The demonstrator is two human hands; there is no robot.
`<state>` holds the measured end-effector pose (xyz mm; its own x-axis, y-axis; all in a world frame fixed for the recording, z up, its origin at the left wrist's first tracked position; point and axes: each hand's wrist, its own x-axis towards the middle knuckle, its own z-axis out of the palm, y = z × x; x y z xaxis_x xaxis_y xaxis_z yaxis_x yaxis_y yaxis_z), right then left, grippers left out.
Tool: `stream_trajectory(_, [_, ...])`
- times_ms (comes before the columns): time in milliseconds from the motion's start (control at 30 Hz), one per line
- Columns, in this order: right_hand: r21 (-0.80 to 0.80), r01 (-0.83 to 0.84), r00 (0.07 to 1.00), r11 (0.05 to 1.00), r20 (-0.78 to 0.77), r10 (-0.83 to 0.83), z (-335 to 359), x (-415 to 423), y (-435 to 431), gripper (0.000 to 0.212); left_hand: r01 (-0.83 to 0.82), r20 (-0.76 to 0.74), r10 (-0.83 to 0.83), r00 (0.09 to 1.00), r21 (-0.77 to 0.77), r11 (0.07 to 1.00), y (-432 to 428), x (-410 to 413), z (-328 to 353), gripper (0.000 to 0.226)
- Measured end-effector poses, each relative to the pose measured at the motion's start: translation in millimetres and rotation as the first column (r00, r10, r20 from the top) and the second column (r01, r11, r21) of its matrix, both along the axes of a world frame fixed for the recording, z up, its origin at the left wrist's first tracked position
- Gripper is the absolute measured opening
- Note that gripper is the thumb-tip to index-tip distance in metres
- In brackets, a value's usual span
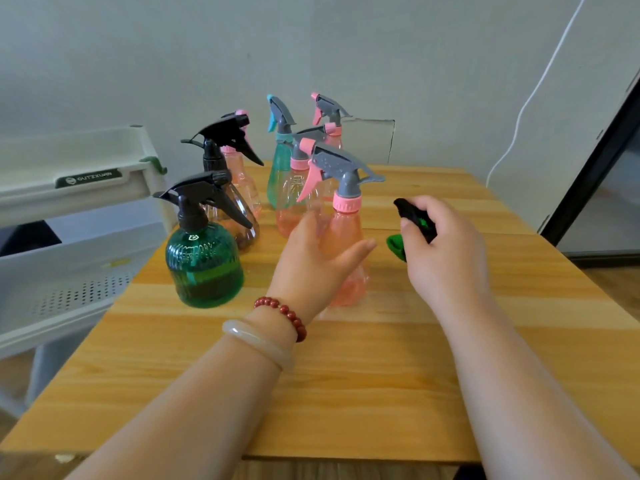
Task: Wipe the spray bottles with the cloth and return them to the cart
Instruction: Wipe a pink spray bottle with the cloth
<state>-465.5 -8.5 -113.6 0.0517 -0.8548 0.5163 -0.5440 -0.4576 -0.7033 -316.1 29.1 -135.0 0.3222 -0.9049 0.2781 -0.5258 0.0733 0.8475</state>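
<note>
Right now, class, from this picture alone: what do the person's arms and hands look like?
Both forearms are bare, with no sleeves or gloves in view. Below the left hand, the wrist carries a bracelet of round dark-red beads and, further up the arm, a smooth, pale, translucent bangle. The right hand and its wrist show no jewellery.

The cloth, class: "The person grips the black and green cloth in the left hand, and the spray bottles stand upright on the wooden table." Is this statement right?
One slip: the head view shows the cloth gripped in the right hand, not the left. The rest holds: the spray bottles stand upright on the wooden table.
</note>
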Motion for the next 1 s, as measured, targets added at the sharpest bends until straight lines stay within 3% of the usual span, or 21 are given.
stream_trajectory(100, [0.011, 0.011, 0.997, 1.000, 0.072, -0.012, -2, -1, -3, 0.020, -0.113, -0.142, 0.095, 0.985, -0.130, 0.985, 4, 4, -3, 0.109])
stream_trajectory(167, [0.026, -0.007, 0.990, 1.000, 0.143, 0.003, -1, 0, -4, 0.017, -0.152, -0.144, 0.121, 0.982, -0.234, 0.960, 7, 7, -3, 0.114])
stream_trajectory(267, [0.029, -0.048, 0.943, 0.998, 0.330, 0.035, 6, 2, -2, 0.022, -0.134, -0.074, 0.116, 0.991, -0.320, 0.938, 4, 10, 8, 0.098])
stream_trajectory(367, [0.028, -0.096, 0.909, 0.995, 0.410, 0.076, 8, 5, 0, 0.019, 0.002, -0.098, -0.027, 0.995, -0.249, 0.968, -4, 16, 26, 0.057])
stream_trajectory(433, [0.053, -0.127, 0.898, 0.990, 0.429, 0.092, 6, 8, 2, 0.018, 0.019, -0.082, -0.041, 0.996, -0.259, 0.966, -8, 19, 31, 0.033])
stream_trajectory(600, [0.010, -0.190, 0.932, 0.982, 0.317, 0.177, 6, 10, 5, 0.025, -0.027, -0.051, 0.011, 0.999, -0.308, 0.951, -3, 15, 35, 0.031])
stream_trajectory(733, [-0.086, -0.127, 0.949, 0.988, 0.280, 0.146, 13, 10, 10, 0.024, -0.014, -0.164, -0.046, 0.985, -0.347, 0.938, 2, 12, 42, 0.073])
stream_trajectory(900, [-0.238, -0.070, 0.939, 0.969, 0.311, 0.144, 23, 4, 15, 0.024, -0.070, -0.204, -0.039, 0.978, -0.502, 0.862, 4, 8, 44, 0.035])
stream_trajectory(1000, [-0.317, -0.078, 0.928, 0.945, 0.324, 0.186, 34, 2, 18, 0.026, -0.062, -0.262, -0.097, 0.960, -0.539, 0.840, 9, 7, 45, 0.029])
